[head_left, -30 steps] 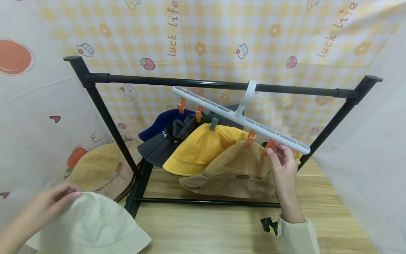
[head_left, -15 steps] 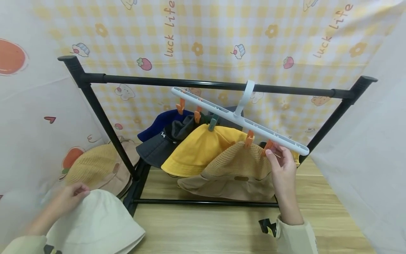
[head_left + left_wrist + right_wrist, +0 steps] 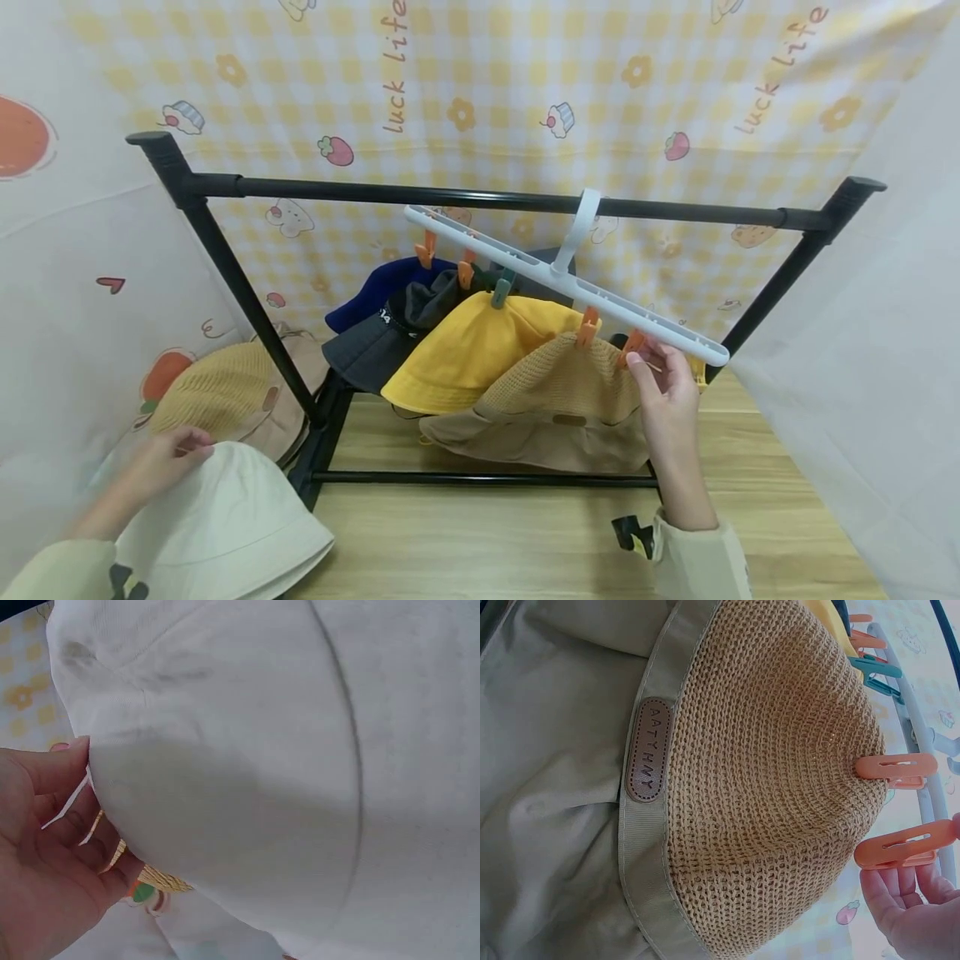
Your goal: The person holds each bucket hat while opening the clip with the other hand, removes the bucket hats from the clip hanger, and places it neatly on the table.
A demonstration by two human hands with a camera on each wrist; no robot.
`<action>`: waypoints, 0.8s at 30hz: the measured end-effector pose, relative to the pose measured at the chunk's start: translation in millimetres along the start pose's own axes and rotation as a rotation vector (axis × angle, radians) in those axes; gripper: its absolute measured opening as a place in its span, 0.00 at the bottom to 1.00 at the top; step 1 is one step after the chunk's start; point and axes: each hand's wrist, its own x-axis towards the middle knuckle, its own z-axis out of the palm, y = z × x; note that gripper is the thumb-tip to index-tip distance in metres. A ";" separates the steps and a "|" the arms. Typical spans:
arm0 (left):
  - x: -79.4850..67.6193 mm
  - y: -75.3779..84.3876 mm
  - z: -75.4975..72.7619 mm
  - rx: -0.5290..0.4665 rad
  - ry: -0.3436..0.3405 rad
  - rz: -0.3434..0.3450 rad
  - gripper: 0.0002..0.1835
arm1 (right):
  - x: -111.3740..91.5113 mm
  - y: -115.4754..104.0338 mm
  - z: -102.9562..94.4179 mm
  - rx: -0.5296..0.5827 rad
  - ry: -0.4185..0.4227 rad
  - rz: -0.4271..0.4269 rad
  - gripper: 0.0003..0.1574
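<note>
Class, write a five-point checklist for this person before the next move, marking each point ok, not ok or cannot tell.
1. Left hand pinching the white hat: ok.
2. Right hand gripping an orange clip: ok.
3. Hanger hooked over the black rail: ok.
4. White hat up at the gripped clip: not ok; it is low at the left, well apart.
5. Gripped clip's jaws opened wide: cannot tell.
</note>
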 end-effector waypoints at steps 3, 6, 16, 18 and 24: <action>1.0 11.6 -3.2 0.006 -0.009 0.003 0.12 | 0.0 0.2 0.6 0.000 -0.002 0.000 0.22; 3.1 35.1 -6.4 0.025 0.010 0.039 0.12 | 0.3 0.5 0.8 0.004 -0.002 -0.004 0.22; 1.1 175.1 -3.1 0.001 0.247 0.355 0.05 | 1.1 0.3 -1.2 0.005 -0.009 -0.001 0.22; 0.6 203.8 1.5 -0.028 0.266 0.424 0.05 | 1.4 -0.1 -2.0 -0.002 -0.015 0.000 0.22; 4.8 277.2 19.6 -0.160 0.202 0.594 0.07 | 3.1 0.3 -4.0 -0.016 -0.026 0.008 0.23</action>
